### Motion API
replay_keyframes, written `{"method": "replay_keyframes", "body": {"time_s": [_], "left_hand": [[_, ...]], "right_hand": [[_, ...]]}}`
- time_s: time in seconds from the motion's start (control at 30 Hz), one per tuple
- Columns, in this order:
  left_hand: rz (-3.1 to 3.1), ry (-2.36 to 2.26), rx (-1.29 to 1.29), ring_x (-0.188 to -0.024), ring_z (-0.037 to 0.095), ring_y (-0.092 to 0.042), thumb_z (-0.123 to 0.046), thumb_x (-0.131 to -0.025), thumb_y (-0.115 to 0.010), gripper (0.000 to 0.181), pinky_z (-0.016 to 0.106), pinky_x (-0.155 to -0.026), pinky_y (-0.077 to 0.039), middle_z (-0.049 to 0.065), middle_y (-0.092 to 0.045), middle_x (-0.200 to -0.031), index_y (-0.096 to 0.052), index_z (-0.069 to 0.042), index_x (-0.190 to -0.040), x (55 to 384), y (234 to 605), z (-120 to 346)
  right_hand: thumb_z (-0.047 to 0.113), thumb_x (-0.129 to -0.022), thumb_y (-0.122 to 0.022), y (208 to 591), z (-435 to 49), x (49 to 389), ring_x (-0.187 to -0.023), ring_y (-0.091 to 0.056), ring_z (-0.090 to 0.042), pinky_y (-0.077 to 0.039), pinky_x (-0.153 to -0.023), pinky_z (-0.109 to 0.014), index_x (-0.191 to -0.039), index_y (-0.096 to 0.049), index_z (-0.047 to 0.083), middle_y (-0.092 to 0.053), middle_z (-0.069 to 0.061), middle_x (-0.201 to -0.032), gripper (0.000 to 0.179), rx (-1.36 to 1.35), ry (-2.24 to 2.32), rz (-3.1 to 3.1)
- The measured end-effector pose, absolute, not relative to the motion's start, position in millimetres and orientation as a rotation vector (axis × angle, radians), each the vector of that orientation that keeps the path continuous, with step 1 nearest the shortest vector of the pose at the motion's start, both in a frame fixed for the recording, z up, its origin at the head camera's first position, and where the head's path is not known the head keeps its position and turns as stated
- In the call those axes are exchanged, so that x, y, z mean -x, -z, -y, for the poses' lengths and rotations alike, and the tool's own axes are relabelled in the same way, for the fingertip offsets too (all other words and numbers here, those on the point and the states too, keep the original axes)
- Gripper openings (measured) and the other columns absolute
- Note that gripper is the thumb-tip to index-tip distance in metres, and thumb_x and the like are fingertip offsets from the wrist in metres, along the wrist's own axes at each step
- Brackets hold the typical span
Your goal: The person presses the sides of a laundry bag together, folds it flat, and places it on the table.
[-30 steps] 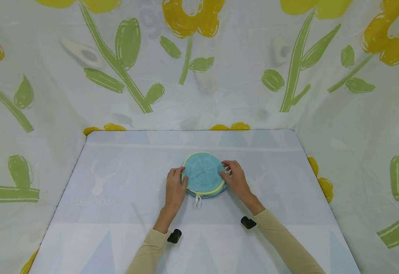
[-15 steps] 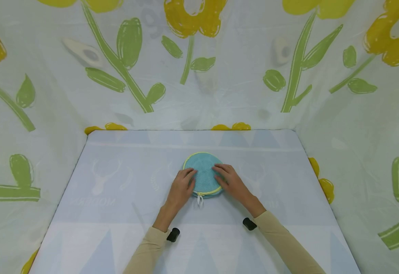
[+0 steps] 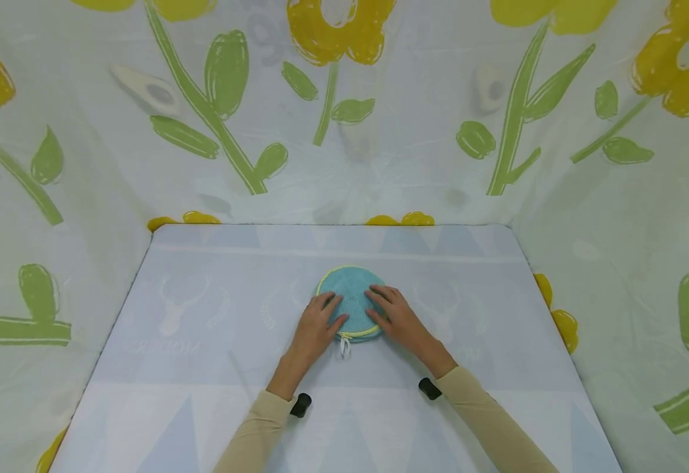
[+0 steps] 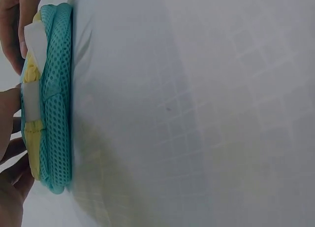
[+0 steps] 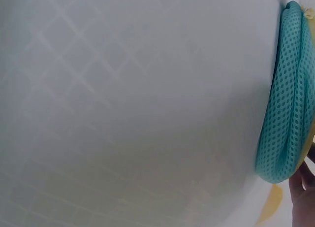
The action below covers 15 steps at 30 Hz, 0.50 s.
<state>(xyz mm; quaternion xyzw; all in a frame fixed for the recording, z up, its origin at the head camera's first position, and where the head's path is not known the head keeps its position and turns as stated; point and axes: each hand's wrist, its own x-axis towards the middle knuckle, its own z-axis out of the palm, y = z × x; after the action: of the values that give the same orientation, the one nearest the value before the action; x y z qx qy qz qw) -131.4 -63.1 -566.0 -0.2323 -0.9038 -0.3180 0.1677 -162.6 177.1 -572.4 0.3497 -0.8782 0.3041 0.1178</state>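
Observation:
A flat, round, folded teal mesh bag (image 3: 353,289) with yellow edging lies on the table, a white loop (image 3: 345,347) hanging off its near side. My left hand (image 3: 313,328) rests over its left part, fingers spread and relaxed. On the opposite side, my right hand (image 3: 402,320) lies over the right part with its fingers loosely extended. In the left wrist view the bag (image 4: 57,104) shows stacked mesh layers and white tabs along the yellow band. From the right wrist, the folded mesh bag (image 5: 285,99) appears at the right border, fingertips at its edge.
The bag is on a pale table (image 3: 202,368) with faint triangle and deer prints. White curtains (image 3: 403,131) with yellow flowers and green leaves enclose its back and sides. Small black wrist cameras (image 3: 301,405) sit by the beige cuffs.
Both hands have moved inward from the bag's left and right edges onto its top. In the last half second the left thumb has spread away from the fingers. The bag stays nearly in place.

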Motion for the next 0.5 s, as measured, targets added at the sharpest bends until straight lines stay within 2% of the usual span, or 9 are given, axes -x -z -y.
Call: {"method": "replay_keyframes", "body": {"time_s": [0.5], "left_hand": [[2.624, 0.756, 0.646, -0.117, 0.039, -0.06, -0.023, -0.093, -0.078, 0.045, 0.049, -0.097, -0.053, 0.022, -0.063, -0.124, -0.066, 0.005, -0.127, 132.8, 570.6, 62.0]], "right_hand": [[0.016, -0.097, -0.073, 573.1, -176.5, 164.2, -0.128, -0.053, -0.038, -0.046, -0.107, -0.053, -0.138, -0.061, -0.002, -0.057, -0.023, -0.14, 0.047, -1.034, -0.758, 2.633]]}}
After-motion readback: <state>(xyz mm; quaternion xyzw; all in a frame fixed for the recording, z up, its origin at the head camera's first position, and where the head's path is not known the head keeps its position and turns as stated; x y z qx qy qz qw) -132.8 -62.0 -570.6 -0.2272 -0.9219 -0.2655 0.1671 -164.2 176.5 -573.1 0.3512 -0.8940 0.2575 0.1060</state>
